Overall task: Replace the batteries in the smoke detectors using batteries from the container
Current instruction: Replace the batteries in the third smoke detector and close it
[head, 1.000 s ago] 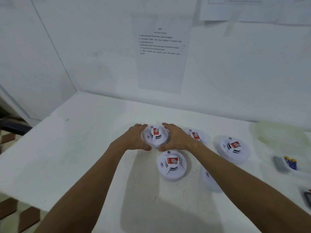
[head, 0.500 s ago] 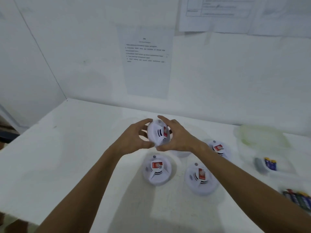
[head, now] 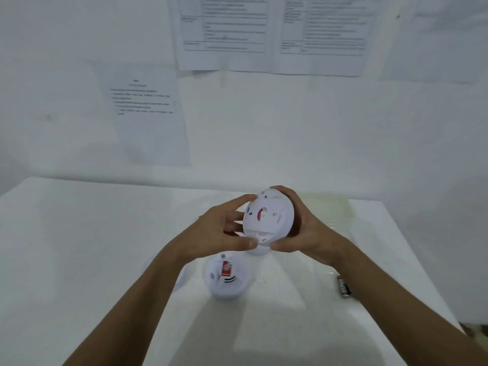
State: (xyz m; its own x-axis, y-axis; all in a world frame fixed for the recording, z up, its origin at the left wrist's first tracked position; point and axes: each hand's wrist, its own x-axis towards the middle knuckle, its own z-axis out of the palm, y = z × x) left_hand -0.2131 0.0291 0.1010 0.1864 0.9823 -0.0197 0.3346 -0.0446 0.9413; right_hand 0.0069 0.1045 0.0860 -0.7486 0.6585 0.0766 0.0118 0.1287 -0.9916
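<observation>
- Since the earlier frame the smoke detector [head: 268,220] has been lifted higher off the bench [head: 92,247] and turned over, so its flat back now faces the camera instead of its labelled front.
- A second smoke detector [head: 227,276] sits on the bench just below the hands, red label up; another white one peeks out under the held unit, mostly hidden by it.
- A dark battery [head: 343,286] lies on the bench beside the right forearm, apart from the detectors.
- The held detector is round and white, tilted, with a red mark near the middle of its back.
- The left hand [head: 219,233] has its grip closed on the left rim, thumb at the lower edge; the right hand [head: 303,233] wraps the right rim.
- The bench is white; printed sheets [head: 224,33] hang on the white wall.
</observation>
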